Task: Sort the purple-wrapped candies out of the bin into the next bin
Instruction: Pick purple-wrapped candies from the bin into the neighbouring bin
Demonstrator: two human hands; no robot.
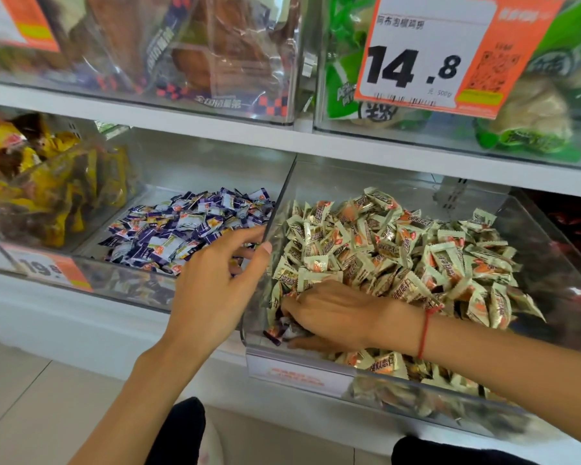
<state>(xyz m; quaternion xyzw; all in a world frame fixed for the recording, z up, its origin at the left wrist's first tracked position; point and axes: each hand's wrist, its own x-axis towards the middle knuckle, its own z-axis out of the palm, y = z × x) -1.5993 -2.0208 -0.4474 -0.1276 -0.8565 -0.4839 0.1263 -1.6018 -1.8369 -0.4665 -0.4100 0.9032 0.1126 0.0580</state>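
Note:
A clear bin (550,250) on the right holds a heap of cream-and-orange wrapped candies (399,250). In its front left corner lie a few purple-wrapped candies (277,333). My right hand (329,317) is down in that corner, fingers curled round them. The neighbouring clear bin (91,243) to the left holds a pile of purple-wrapped candies (188,226). My left hand (215,283) hovers over that bin's right side, fingers loosely spread, thumb against the right bin's side wall, holding nothing that I can see.
A bin of yellow snack packs (31,182) sits at the far left. A white shelf (215,129) above carries clear boxes of packaged food and an orange price tag (443,52). Dark red packs (577,223) lie at the far right. The floor is tiled.

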